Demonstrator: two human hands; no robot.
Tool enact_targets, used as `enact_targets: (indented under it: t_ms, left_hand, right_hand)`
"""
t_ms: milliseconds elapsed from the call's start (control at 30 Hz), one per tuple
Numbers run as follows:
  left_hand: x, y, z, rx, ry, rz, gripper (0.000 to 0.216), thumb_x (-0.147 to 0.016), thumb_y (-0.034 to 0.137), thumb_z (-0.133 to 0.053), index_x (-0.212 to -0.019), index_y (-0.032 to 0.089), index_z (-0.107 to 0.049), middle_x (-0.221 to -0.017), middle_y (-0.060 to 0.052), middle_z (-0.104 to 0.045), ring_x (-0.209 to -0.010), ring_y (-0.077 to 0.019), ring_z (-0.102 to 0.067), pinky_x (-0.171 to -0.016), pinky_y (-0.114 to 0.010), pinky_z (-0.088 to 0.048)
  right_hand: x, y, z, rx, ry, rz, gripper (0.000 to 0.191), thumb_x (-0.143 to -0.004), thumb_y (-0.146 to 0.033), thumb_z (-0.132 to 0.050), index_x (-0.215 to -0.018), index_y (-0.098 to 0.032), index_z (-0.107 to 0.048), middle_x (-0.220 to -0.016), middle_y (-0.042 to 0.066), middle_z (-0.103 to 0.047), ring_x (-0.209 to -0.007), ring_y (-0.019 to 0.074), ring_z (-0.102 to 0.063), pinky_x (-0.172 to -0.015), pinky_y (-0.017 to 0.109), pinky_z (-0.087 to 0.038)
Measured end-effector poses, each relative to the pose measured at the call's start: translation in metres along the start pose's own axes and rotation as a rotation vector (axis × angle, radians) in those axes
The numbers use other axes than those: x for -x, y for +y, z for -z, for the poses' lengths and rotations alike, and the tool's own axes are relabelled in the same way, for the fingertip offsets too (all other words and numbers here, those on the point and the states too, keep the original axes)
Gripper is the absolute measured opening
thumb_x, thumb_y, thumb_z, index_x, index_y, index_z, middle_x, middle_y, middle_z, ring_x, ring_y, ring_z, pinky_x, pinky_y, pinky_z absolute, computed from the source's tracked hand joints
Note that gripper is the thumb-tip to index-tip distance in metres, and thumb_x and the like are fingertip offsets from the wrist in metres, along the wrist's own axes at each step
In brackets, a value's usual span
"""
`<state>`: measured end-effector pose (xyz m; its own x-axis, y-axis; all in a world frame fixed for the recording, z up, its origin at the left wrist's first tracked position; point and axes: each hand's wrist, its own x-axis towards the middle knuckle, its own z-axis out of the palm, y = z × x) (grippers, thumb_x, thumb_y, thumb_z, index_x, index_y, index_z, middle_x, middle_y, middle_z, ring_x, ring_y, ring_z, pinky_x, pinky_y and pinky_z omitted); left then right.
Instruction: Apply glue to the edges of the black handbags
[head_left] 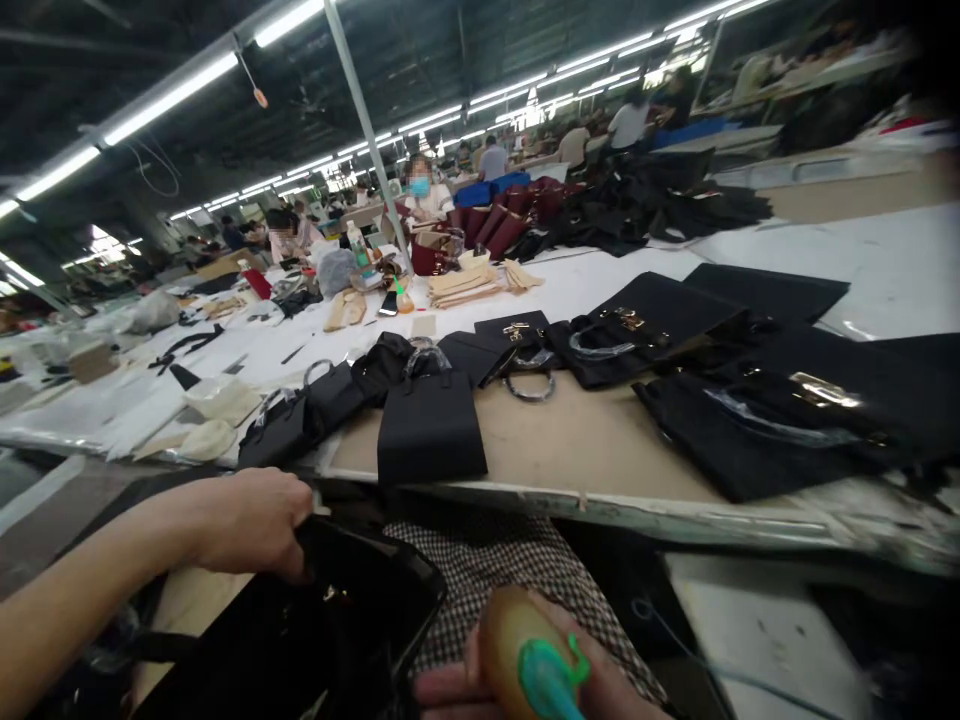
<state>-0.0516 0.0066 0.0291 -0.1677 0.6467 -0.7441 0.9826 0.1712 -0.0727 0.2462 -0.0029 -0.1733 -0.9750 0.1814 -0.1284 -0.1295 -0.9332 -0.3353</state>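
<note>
My left hand is closed on the upper edge of a black handbag, which lies tilted over my lap. The bag's mouth faces up, and a small gold fitting glints on it. Low in the view, my right hand is wrapped round an amber squeeze bottle with a green nozzle pointing down and toward me. The bottle is apart from the bag. Just beyond, a small black handbag with a plastic-wrapped handle stands at the table edge.
Several black bags with gold fittings lie along the white table. Farther back are stacked beige pieces, another amber bottle, maroon bags and a heap of black pieces. A metal pole rises there. A masked person sits opposite.
</note>
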Motion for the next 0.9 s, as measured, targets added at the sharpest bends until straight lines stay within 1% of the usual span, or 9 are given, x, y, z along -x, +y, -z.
enact_targets:
  t_ms: [100, 200, 333, 500, 600, 700, 767, 833, 900]
  left_hand:
    - [-0.024, -0.005, -0.038, 0.111, -0.045, -0.024, 0.028, -0.062, 0.034, -0.062, -0.044, 0.025, -0.044, -0.044, 0.002, -0.044, -0.043, -0.0170, -0.042, -0.045, -0.031, -0.029]
    - [-0.043, -0.023, -0.056, 0.224, -0.095, -0.059, 0.028, -0.065, 0.038, -0.064, -0.047, 0.025, -0.046, -0.045, 0.003, -0.046, -0.040, -0.0157, -0.042, -0.041, -0.029, -0.029]
    - [-0.057, -0.045, -0.053, 0.335, -0.145, -0.108, 0.032, -0.071, 0.040, -0.064, -0.050, 0.024, -0.045, -0.043, 0.003, -0.044, -0.038, -0.0136, -0.039, -0.039, -0.027, -0.026]
    - [-0.069, -0.043, -0.043, 0.321, -0.171, -0.149, 0.029, -0.070, 0.035, -0.064, -0.049, 0.023, -0.047, -0.041, 0.003, -0.042, -0.039, -0.0139, -0.039, -0.039, -0.026, -0.027]
    - [-0.074, -0.038, -0.041, 0.236, -0.161, -0.165, 0.033, -0.072, 0.037, -0.064, -0.046, 0.023, -0.049, -0.041, 0.002, -0.045, -0.039, -0.0152, -0.041, -0.040, -0.028, -0.029]
    - [-0.079, -0.038, -0.041, 0.111, -0.002, -0.176, 0.030, -0.076, 0.041, -0.068, -0.054, 0.021, -0.060, -0.050, -0.003, -0.059, -0.050, -0.0223, -0.057, -0.051, -0.033, -0.043]
    - [-0.083, -0.039, -0.043, 0.009, 0.202, -0.161, 0.020, -0.078, 0.036, -0.072, -0.070, 0.018, -0.070, -0.071, -0.011, -0.071, -0.076, -0.0334, -0.068, -0.074, -0.044, -0.051]
    - [-0.086, -0.038, -0.053, -0.068, 0.398, -0.143, 0.014, -0.083, 0.024, -0.071, -0.091, 0.013, -0.074, -0.099, -0.021, -0.074, -0.110, -0.0437, -0.064, -0.097, -0.056, -0.045]
    - [-0.088, -0.033, -0.073, -0.094, 0.535, -0.136, 0.030, -0.091, 0.012, -0.059, -0.119, 0.010, -0.070, -0.127, -0.025, -0.066, -0.133, -0.0446, -0.050, -0.110, -0.059, -0.035]
  right_hand:
    - [-0.010, 0.018, 0.014, -0.010, -0.014, -0.121, 0.087, -0.087, -0.081, -0.055, -0.127, -0.006, -0.074, -0.133, 0.022, -0.070, -0.122, 0.0309, -0.064, -0.112, 0.040, -0.037]
    - [-0.019, 0.030, 0.024, -0.053, 0.053, -0.131, 0.078, -0.093, -0.077, -0.052, -0.122, -0.009, -0.075, -0.123, 0.017, -0.074, -0.105, 0.0260, -0.068, -0.103, 0.040, -0.043]
    - [-0.026, 0.039, 0.019, -0.144, 0.125, -0.047, 0.058, -0.099, -0.065, -0.054, -0.114, -0.014, -0.075, -0.118, 0.013, -0.075, -0.107, 0.0257, -0.068, -0.100, 0.043, -0.046]
    - [-0.032, 0.034, 0.012, -0.150, -0.026, 0.003, 0.076, -0.080, -0.078, -0.071, -0.116, -0.011, -0.073, -0.146, 0.024, -0.062, -0.130, 0.0348, -0.062, -0.098, 0.040, -0.049]
    - [-0.037, 0.028, 0.017, -0.182, -0.068, 0.082, 0.070, -0.078, -0.074, -0.076, -0.112, -0.013, -0.072, -0.143, 0.023, -0.063, -0.130, 0.0337, -0.061, -0.087, 0.035, -0.055]
    - [-0.040, 0.027, 0.014, -0.257, -0.069, 0.062, 0.069, -0.083, -0.075, -0.069, -0.110, -0.012, -0.070, -0.110, 0.015, -0.073, -0.101, 0.0272, -0.072, -0.078, 0.034, -0.056]
    - [-0.040, 0.028, 0.003, -0.286, -0.062, 0.035, 0.069, -0.079, -0.075, -0.073, -0.108, -0.012, -0.070, -0.093, 0.008, -0.069, -0.086, 0.0218, -0.069, -0.078, 0.032, -0.054]
    - [-0.039, 0.029, -0.009, -0.271, -0.053, 0.048, 0.065, -0.076, -0.072, -0.076, -0.100, -0.012, -0.069, -0.083, 0.005, -0.064, -0.076, 0.0174, -0.064, -0.076, 0.028, -0.049]
    - [-0.036, 0.029, -0.018, -0.236, -0.043, 0.058, 0.064, -0.079, -0.073, -0.073, -0.094, -0.011, -0.068, -0.077, 0.005, -0.061, -0.068, 0.0152, -0.058, -0.071, 0.026, -0.045]
